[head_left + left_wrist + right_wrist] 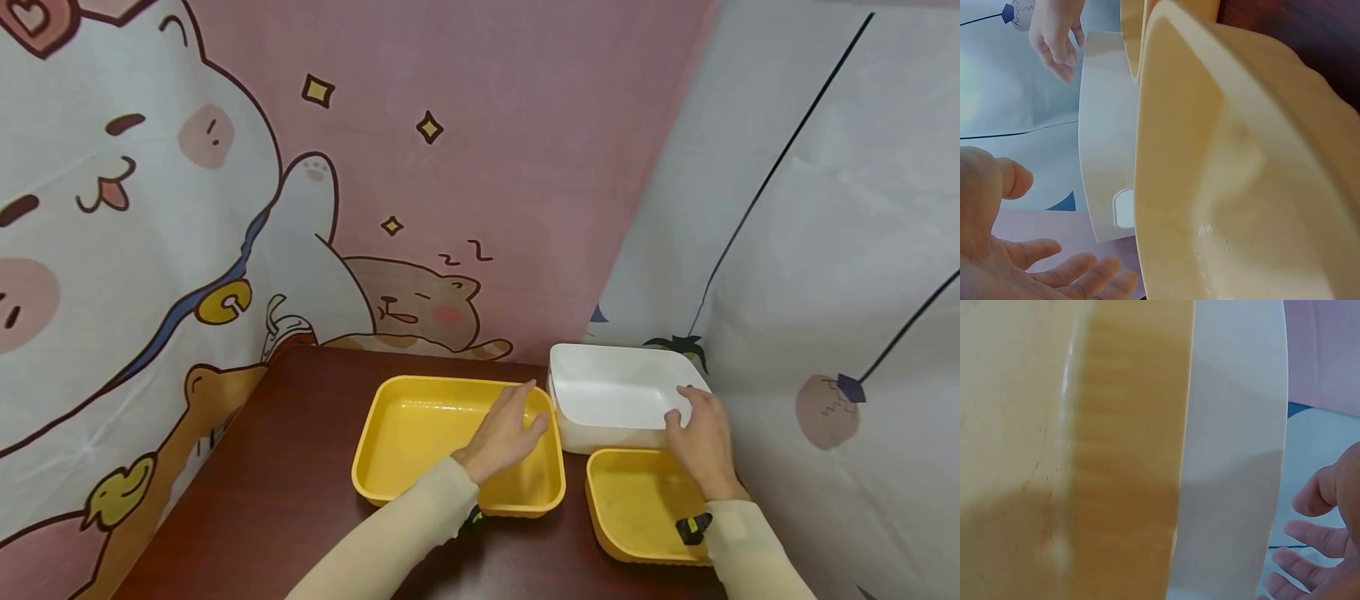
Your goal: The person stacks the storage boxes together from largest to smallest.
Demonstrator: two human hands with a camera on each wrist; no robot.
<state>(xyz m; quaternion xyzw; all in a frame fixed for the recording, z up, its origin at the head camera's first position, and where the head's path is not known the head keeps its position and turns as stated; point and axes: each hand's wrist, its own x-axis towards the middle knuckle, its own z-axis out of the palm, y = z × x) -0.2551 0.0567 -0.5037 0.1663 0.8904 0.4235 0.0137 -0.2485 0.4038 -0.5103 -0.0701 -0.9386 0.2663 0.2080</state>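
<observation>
My left hand (502, 429) hovers over the right part of a large yellow bin (420, 427), thumb and fingers spread with nothing between them. In the left wrist view the same hand (1029, 237) shows its spread fingers above the bin's rim. Over the right end of a white bin (615, 392) is my right hand (702, 437), fingers loosely bent and apart. The right wrist view shows that hand (1325, 540) beside the white bin's wall (1235, 425), holding nothing. A smaller yellow bin (637, 500) lies below my right wrist, partly covered by the forearm.
The bins stand on a dark reddish-brown table (300, 475). A cartoon-printed cloth (510, 167) hangs behind and to the left, and a pale cloth (840, 250) rises close on the right. The white bin sits behind the smaller yellow one.
</observation>
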